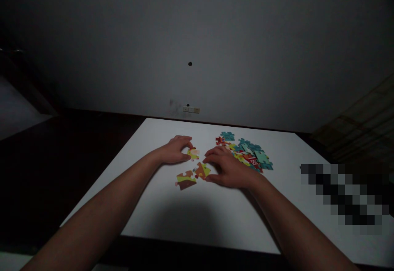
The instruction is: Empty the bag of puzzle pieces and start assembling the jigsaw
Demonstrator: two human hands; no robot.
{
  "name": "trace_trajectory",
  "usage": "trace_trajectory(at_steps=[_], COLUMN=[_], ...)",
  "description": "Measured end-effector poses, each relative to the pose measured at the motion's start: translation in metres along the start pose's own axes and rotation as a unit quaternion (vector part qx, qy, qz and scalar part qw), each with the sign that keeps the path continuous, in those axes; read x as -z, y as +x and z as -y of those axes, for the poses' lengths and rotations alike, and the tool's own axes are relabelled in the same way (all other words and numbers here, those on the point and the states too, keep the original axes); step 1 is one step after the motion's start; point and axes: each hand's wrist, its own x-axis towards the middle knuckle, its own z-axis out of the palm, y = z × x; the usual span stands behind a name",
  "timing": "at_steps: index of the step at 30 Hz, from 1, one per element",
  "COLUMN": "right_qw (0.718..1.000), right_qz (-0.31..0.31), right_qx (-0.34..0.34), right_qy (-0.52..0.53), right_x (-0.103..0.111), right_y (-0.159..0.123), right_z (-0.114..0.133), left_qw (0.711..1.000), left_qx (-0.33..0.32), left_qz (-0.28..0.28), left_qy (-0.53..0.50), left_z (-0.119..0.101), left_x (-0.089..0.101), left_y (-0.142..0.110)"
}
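My left hand (176, 150) reaches in from the left, thumb and fingers closed on the edge of a yellow-green and pink puzzle piece (193, 153). Opposite it, my right hand (229, 167) has its thumb and fingers around a brown and yellow-green puzzle piece (202, 171), which lies on the table. Touching or very close to that one, on its lower left, is another brown and green puzzle piece (186, 180). Behind my right hand spreads a heap of loose puzzle pieces (253, 153), mostly teal, with red and yellow ones among them.
The white table (154, 205) ends in a dark front edge near my forearms. On its right side lies a pixelated, blurred-out object (344, 195). A grey wall with a socket strip (191, 110) rises behind the table, and a curtain (363, 119) hangs at the right.
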Motion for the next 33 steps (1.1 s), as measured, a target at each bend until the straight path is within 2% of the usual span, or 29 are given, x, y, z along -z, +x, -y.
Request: trace_trajectory(at_steps=[8, 15, 23, 29, 33], right_qw=[1.0, 0.999, 0.997, 0.979, 0.978], right_qz=[-0.013, -0.012, -0.046, -0.028, 0.003], right_qx=[-0.015, -0.028, -0.046, -0.089, -0.061], right_qy=[0.01, 0.019, 0.032, 0.18, 0.201], right_x=[-0.009, -0.007, -0.007, -0.007, -0.002], right_y=[0.001, -0.001, 0.002, 0.002, 0.004], right_z=[-0.01, -0.004, 0.003, 0.006, 0.012], left_qw=[1.0, 0.999, 0.999, 0.998, 0.999], left_qx=[0.003, 0.02, 0.012, 0.005, 0.001], left_qz=[-0.006, -0.006, -0.023, -0.022, -0.022], left_qy=[-0.012, -0.031, -0.045, -0.053, -0.05], left_z=[0.002, -0.001, -0.001, -0.001, 0.0], left_x=[0.001, 0.003, 0.004, 0.004, 0.003], left_y=[-0.001, 0.0, -0.002, -0.002, -0.002])
